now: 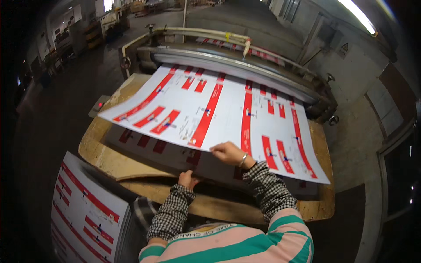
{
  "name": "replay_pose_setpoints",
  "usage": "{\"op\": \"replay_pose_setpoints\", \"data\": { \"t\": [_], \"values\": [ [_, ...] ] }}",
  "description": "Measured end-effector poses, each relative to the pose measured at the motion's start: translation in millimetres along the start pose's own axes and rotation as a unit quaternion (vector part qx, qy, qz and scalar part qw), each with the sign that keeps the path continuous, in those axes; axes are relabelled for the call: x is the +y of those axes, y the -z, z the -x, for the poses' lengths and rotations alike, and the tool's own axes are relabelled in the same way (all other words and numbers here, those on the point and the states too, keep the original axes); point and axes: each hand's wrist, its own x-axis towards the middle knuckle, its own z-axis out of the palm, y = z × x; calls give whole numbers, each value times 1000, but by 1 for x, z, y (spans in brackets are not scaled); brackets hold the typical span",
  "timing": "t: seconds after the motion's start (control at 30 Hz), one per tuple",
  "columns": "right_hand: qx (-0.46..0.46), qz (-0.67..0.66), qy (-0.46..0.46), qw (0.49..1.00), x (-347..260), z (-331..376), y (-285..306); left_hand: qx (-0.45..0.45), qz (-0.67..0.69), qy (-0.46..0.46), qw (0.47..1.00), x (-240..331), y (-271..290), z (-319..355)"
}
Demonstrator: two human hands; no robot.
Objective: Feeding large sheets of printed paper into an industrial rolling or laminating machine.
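A large white printed sheet (pixel 230 114) with red bands slopes up from the roller machine (pixel 237 65) toward me, its far edge at the rollers. My right hand (pixel 229 153) pinches the near edge of this sheet around its middle and holds it raised. Beneath it lies another printed sheet (pixel 144 142), shaded, on the worn wooden table (pixel 101 149). My left hand (pixel 187 179) is at the lower sheet's near edge, lower and further left than the right hand. Its fingers are curled closed; what they grip, if anything, is hidden.
A tall stack of similar printed sheets (pixel 83 210) stands at the lower left, beside the table. Hand knobs (pixel 334 120) stick out at the machine's sides, and a pale rail (pixel 197 31) runs above the rollers. A wall (pixel 364 87) rises on the right.
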Motion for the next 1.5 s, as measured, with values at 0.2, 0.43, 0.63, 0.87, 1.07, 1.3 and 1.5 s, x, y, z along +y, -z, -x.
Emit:
{"op": "replay_pose_setpoints", "data": {
  "t": [0.2,0.43,0.63,0.87,1.07,1.3,1.5],
  "values": [
    [-16,-20,-6,1000,31,20,-53,41,-48,-1,998,3,-10,-12],
    [-65,22,-85,994,62,0,-77,-15,-35,2,999,-11,22,-19],
    [4,173,-37,984,93,-8,-103,-16,-43,45,998,-12,26,-13],
    [-142,11,-228,963,61,-7,-93,-70,-68,28,995,-13,45,-12],
    [-174,266,-108,942,60,12,-113,45,-37,26,998,-12,31,-9],
    [-196,277,-125,932,50,22,-114,11,-55,20,998,-6,32,-9],
    [-130,130,5,983,62,27,-85,-66,-41,41,996,-5,22,-5]
  ]
}}
